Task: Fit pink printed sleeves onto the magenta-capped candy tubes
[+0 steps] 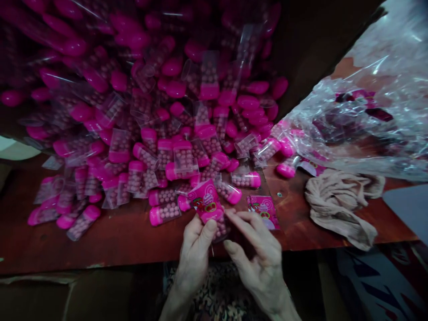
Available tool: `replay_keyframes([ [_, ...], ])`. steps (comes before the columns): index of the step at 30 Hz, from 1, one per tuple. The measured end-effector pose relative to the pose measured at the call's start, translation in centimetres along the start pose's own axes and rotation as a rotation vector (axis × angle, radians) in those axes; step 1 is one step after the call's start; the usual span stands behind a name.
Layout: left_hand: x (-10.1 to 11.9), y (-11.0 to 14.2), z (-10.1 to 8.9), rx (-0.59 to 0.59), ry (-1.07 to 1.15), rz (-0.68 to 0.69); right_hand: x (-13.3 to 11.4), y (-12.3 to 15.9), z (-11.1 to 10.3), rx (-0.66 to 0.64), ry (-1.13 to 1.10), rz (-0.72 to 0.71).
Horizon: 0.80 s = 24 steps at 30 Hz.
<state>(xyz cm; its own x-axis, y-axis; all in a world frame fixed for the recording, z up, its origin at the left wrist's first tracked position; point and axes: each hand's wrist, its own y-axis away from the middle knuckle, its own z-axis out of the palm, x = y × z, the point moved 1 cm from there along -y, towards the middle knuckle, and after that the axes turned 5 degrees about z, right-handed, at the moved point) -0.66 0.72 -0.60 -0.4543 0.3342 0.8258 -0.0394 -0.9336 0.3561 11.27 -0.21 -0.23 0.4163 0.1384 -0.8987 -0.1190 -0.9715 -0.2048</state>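
Jar [221, 229]: in L hand, just above table's [127, 245] near edge, approx. mid-view; pinkish balls visible w/in.
Label [209, 200]: pink, printed, tilted, over jar's upper part; thumb of L hand across its lower edge.
L hand [195, 249]: closed round jar, thumb on top.
R hand [259, 258]: fingers loosely bent, thumb held apart; fingertips beside label's R edge, contact unclear.
Pile [183, 158]: pink-capped clear jars w/ balls, 10 to 1 o'clock of held jar.
Spare labels [267, 213]: small stack on table, 3 o'clock, near R hand.
Cloth [334, 200]: beige, crumpled, 3 o'clock, farther out.
Bag [368, 62]: clear plastic, 2 o'clock.
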Motion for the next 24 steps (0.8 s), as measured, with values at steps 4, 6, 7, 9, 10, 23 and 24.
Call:
replay_keyframes([
  [4, 0.2, 0.1, -0.2, -0.165, -0.098, -0.066, 0.4, -1.3, -1.2, 0.052, -0.061, 0.195],
  [6, 0.1, 0.2, -0.1, -0.227, -0.095, -0.089, 0.9, -1.6, -0.9, -0.036, -0.236, 0.345],
  [7, 0.0, 0.2, 0.0, -0.235, -0.097, -0.1, 1.1, -1.7, -0.6, -0.078, -0.358, 0.425],
  [9, -0.3, 0.2, 0.1, -0.202, -0.114, -0.102, 1.2, -1.5, 0.1, -0.113, -0.632, 0.596],
  [10, -0.4, 0.2, 0.2, -0.165, -0.122, -0.094, 1.0, -1.4, 0.5, -0.107, -0.76, 0.674],
  [23, -0.9, 0.6, 0.8, 0.124, -0.038, 0.067, 0.3, 0.7, 2.6, 0.136, -0.691, 0.601],
  [24, -0.9, 0.5, 0.8, 0.147, -0.021, 0.062, 0.3, 0.8, 2.5, 0.136, -0.628, 0.567],
])
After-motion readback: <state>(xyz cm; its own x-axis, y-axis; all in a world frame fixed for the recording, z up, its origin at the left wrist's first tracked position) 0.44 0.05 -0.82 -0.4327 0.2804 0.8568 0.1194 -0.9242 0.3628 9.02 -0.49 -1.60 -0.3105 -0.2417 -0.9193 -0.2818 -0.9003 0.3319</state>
